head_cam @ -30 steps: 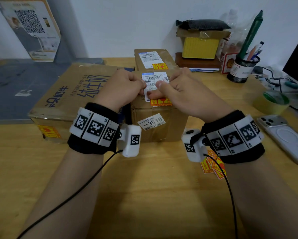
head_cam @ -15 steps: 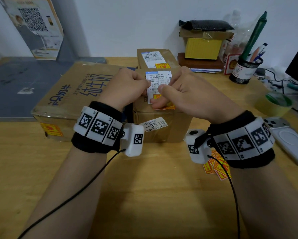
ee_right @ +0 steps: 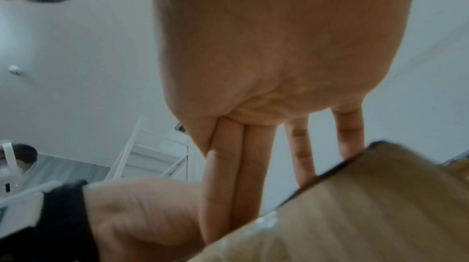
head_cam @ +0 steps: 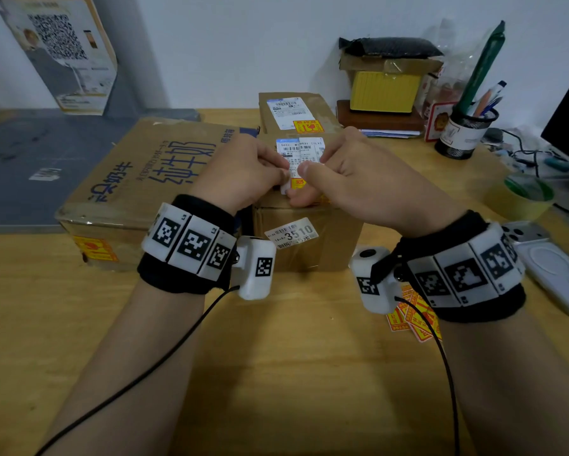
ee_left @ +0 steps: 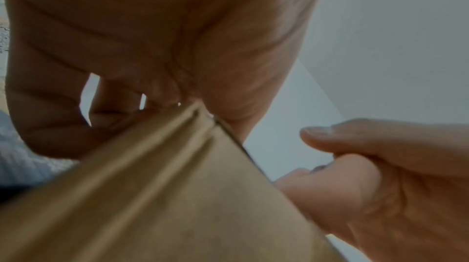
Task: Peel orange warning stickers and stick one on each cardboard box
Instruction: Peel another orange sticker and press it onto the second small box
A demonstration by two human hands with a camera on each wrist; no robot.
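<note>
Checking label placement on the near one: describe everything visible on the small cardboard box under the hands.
The small cardboard box is brown, creased and closed, upright on the wooden desk, beside the big box and in front of another small one. A white shipping label lies on top, a white "3510" tag on its front. The left hand and right hand work an orange sticker at its top front edge.
</note>
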